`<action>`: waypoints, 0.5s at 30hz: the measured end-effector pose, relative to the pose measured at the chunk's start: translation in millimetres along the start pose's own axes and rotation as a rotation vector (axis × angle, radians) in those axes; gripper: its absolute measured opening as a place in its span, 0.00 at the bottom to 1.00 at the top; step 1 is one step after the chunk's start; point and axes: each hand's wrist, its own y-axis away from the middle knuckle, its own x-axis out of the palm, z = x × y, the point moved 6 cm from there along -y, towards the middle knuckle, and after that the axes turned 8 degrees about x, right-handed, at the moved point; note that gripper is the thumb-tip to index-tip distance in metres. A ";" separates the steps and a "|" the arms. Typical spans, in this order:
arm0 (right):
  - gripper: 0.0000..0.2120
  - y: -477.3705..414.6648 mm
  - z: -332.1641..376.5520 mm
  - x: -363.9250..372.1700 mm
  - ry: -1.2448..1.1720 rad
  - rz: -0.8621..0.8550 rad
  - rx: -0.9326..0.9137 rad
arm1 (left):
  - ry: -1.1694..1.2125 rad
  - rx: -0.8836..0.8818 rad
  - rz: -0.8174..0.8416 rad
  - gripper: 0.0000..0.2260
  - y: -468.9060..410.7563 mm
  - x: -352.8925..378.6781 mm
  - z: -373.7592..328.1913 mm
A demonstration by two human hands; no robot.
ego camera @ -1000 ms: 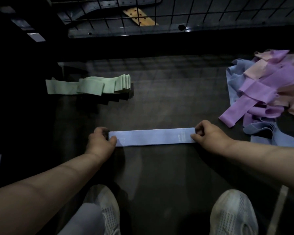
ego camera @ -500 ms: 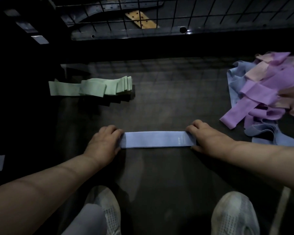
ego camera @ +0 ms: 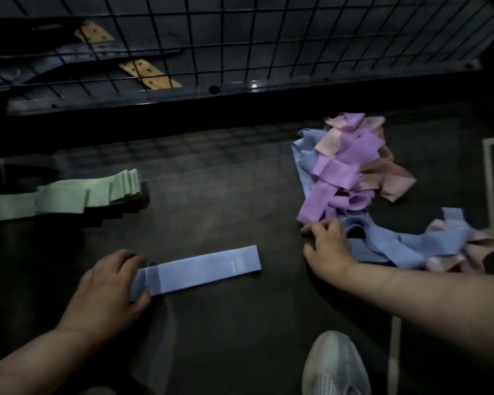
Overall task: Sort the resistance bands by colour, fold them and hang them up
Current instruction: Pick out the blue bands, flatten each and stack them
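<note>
The left hand [ego camera: 109, 283] pinches one end of the blue band [ego camera: 208, 266], left of the mixed pile [ego camera: 388, 181]; its loose far end could skew. The right hand [ego camera: 325, 246] curls its fingers [ego camera: 322, 226] at that pile's edge (grip unclear): a tug may drag purple bands [ego camera: 337, 172] along.

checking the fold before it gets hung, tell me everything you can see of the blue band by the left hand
The blue band is a flat, matte, fabric-like strip, a long rectangle with small pale print near its right end. It lies on the dark floor, angled slightly up to the right. The left hand grips its left end, where two layers show apart; the right end lies free.
</note>
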 end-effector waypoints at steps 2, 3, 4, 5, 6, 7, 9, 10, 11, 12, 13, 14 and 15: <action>0.19 1.0 -13.4 -3.0 0.051 -0.010 -0.029 | 0.036 0.041 -0.011 0.30 -5.8 -4.0 -14.7; 0.20 1.9 -17.2 -5.5 0.117 -0.010 -0.081 | 0.056 0.068 -0.019 0.29 -9.3 -6.8 -23.8; 0.21 1.8 -18.7 -9.2 0.198 -0.031 -0.172 | 0.078 0.095 -0.024 0.28 -13.3 -9.2 -32.8; 0.22 -0.4 -18.9 -14.7 0.287 -0.077 -0.282 | 0.101 0.123 -0.024 0.27 -17.5 -11.4 -41.7; 0.23 -2.5 -17.1 -24.3 0.378 -0.142 -0.374 | 0.118 0.151 -0.025 0.26 -21.8 -13.3 -50.8; 0.24 -4.5 -16.5 -33.8 0.471 -0.211 -0.433 | 0.127 0.181 -0.025 0.26 -26.2 -15.0 -60.0; 0.25 -12.8 -20.5 -48.3 0.627 -0.203 -0.445 | 0.134 0.242 -0.025 0.27 -33.6 -17.4 -77.4; 0.24 -20.2 -23.1 -54.7 0.659 -0.180 -0.416 | 0.144 0.267 -0.026 0.27 -36.2 -18.7 -85.4; 0.24 -24.9 -24.0 -58.2 0.721 -0.130 -0.406 | 0.161 0.282 -0.034 0.27 -38.0 -21.6 -92.8; 0.22 -26.0 -20.0 -62.8 0.743 -0.109 -0.443 | 0.185 0.290 -0.047 0.27 -39.3 -23.8 -98.7; 0.18 -27.5 -15.6 -66.8 0.738 -0.110 -0.500 | 0.206 0.295 -0.065 0.27 -40.6 -27.8 -105.0; 0.15 -26.5 -11.1 -71.3 0.687 -0.109 -0.533 | 0.227 0.295 -0.073 0.27 -41.5 -30.9 -110.0; 0.12 -26.5 -8.5 -75.6 0.591 -0.105 -0.553 | 0.250 0.291 -0.066 0.27 -42.3 -34.1 -114.8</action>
